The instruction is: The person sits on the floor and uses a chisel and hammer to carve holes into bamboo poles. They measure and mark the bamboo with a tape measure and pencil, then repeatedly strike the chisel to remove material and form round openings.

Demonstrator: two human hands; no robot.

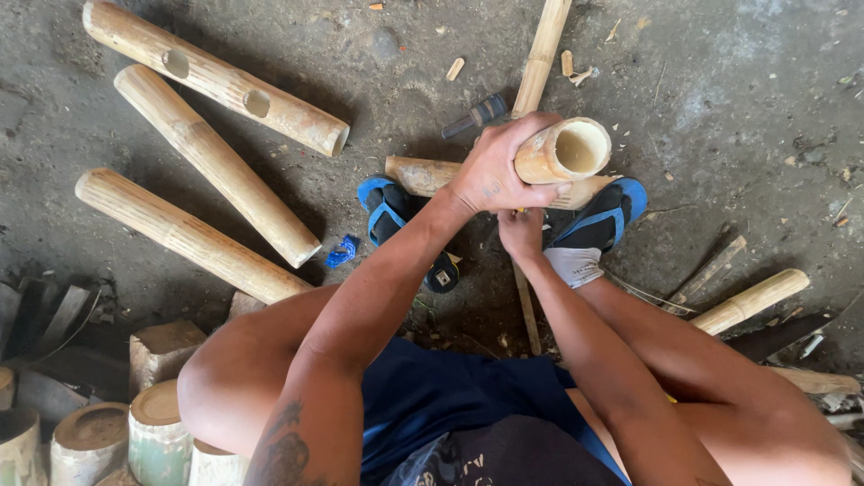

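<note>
Left hand [495,171] fingers wrap the bamboo tube [562,153]; right hand [522,229] sits curled beneath it, its grip hidden, above the floor [738,108]

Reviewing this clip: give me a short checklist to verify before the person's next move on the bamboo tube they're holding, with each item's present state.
1. Left hand wrapped around the bamboo tube: ok.
2. Tube's open end in view, looks hollow: ok.
3. Right hand holds a tool: cannot tell, it sits under the tube.
4. Tube braced on the crosswise bamboo piece: cannot tell, the hand hides the contact.
5. Feet in blue sandals clear of the work: not ok, they sit right beside the hands.
6. Dark-handled tool within reach on the ground: ok.
</note>
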